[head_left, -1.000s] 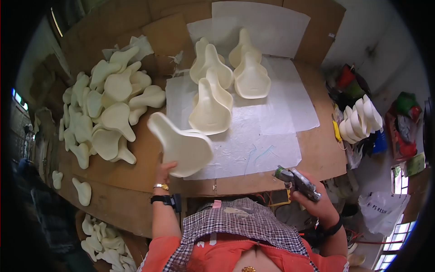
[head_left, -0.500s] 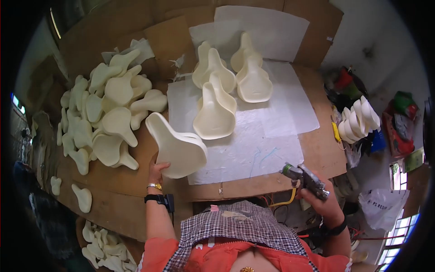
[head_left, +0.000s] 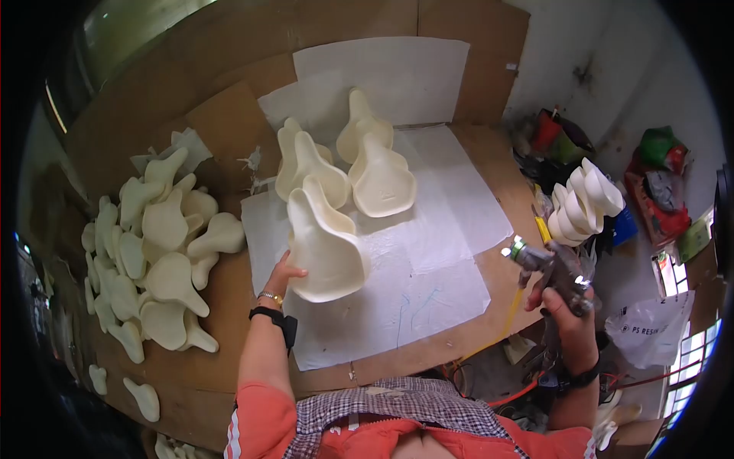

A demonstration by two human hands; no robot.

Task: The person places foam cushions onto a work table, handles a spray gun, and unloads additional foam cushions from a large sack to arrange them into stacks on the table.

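Cream saddle-shaped moulded piece [head_left: 329,260]: smooth, dished, narrow-nosed, just beyond the left hand [head_left: 284,274].
Grip: pinching its lower-left edge.
Right hand [head_left: 570,317]: closed around a silvery, pistol-shaped metal spray gun [head_left: 564,277].

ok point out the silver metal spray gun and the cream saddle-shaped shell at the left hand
Silver metal spray gun [head_left: 564,277], head view: on its body.
Cream saddle-shaped shell [head_left: 330,264], head view: on its wide end.

left fingers [head_left: 297,273] partly hidden, arm [head_left: 262,356] outstretched | right fingers [head_left: 556,304] apparently curled, forearm [head_left: 576,403] raised
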